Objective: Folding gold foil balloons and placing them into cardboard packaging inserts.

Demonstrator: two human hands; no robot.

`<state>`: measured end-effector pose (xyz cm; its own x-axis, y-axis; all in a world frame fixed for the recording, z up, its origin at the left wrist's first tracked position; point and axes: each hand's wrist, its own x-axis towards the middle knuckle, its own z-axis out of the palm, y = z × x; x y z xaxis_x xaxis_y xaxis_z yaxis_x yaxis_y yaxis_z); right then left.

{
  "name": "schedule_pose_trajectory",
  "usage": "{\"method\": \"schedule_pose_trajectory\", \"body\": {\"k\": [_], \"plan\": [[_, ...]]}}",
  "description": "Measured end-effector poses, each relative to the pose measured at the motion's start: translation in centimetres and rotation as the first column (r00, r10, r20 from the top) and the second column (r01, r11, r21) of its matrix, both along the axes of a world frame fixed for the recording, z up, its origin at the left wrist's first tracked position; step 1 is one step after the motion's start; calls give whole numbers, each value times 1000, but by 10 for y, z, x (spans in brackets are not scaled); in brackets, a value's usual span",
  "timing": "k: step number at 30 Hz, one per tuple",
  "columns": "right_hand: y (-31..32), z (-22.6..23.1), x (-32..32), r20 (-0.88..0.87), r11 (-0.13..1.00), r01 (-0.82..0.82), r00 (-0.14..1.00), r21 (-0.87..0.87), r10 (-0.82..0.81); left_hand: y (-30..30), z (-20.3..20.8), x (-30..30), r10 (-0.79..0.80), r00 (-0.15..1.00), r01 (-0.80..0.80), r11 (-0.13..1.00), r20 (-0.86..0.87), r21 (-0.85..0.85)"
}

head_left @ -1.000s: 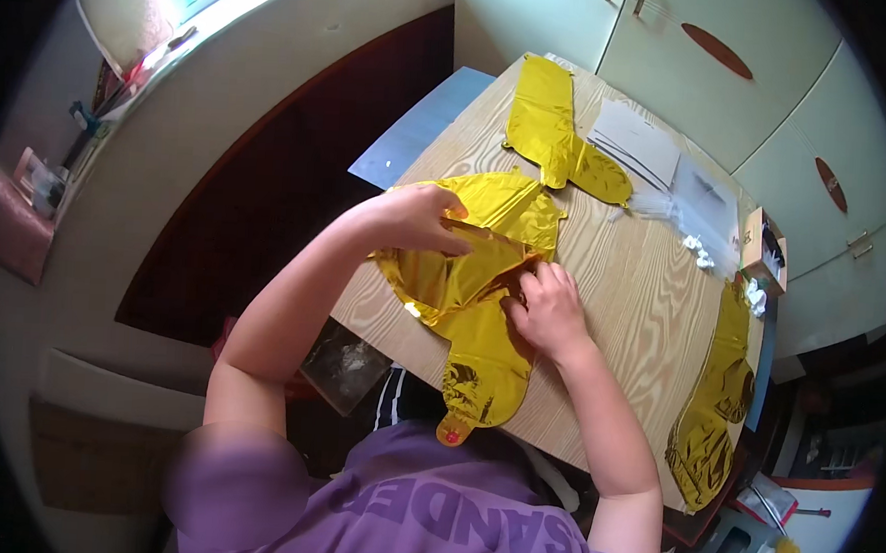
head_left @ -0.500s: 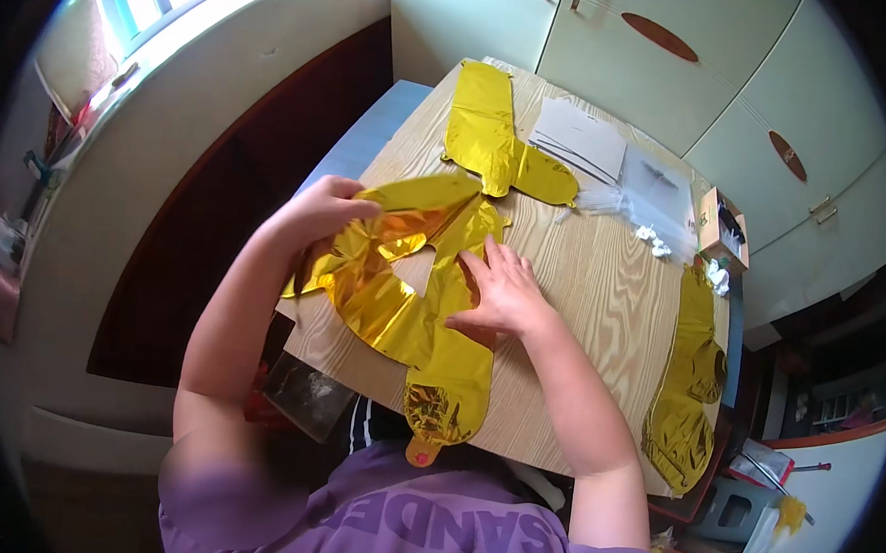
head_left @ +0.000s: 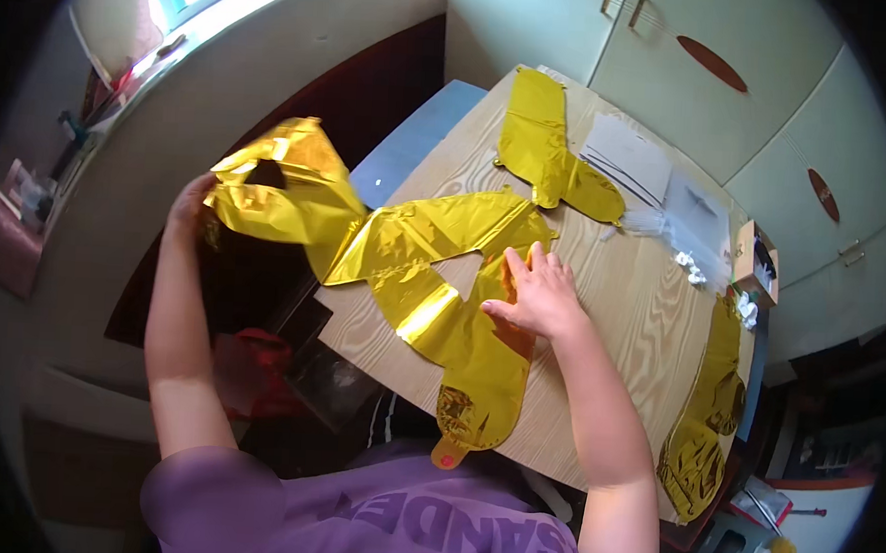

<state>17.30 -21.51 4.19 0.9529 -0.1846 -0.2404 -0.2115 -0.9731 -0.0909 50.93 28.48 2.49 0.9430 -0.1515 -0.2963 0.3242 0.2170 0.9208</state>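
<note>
A flat, uninflated gold foil balloon (head_left: pixel 436 226) lies across the left part of the wooden table, with a triangular opening in its middle. My left hand (head_left: pixel 192 201) is closed on its far left end, which hangs crumpled in the air beyond the table edge. My right hand (head_left: pixel 540 294) lies on the balloon's right part, fingers spread, resting on the foil. A rounded end with a small tab points toward me at the near edge. The left fingertips are partly hidden behind the foil.
Another flat gold balloon (head_left: pixel 533 126) lies at the back, its lower end meeting the held one. A third gold balloon (head_left: pixel 700 430) lies along the right edge. Grey sheets (head_left: pixel 625 156), a clear plastic bag (head_left: pixel 695 215), crumpled white tissue (head_left: pixel 691 269) and a small wooden box (head_left: pixel 756 265) stand at the back right.
My left hand has moved left, pulling the balloon's folded left end out past the table edge and spreading it. My right hand stays on the foil. The view has shifted somewhat.
</note>
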Motion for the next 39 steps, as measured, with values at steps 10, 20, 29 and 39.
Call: {"method": "schedule_pose_trajectory", "body": {"k": [10,20,29,39], "plan": [[11,-16,8,72,990,115,991,-77,-109,113,151,-58,268,819,-351,934,508,74],[-50,-19,-118,-42,42,105,687,994,-725,-326,60,-343,-933,358,674,293,48,678],[-91,-18,-290,304,435,188,482,881,-822,-422,28,-382,-962,52,892,166,268,421],[-105,22,-297,257,786,92,916,612,-308,-413,-14,-339,-936,-287,14,211,206,977]]}}
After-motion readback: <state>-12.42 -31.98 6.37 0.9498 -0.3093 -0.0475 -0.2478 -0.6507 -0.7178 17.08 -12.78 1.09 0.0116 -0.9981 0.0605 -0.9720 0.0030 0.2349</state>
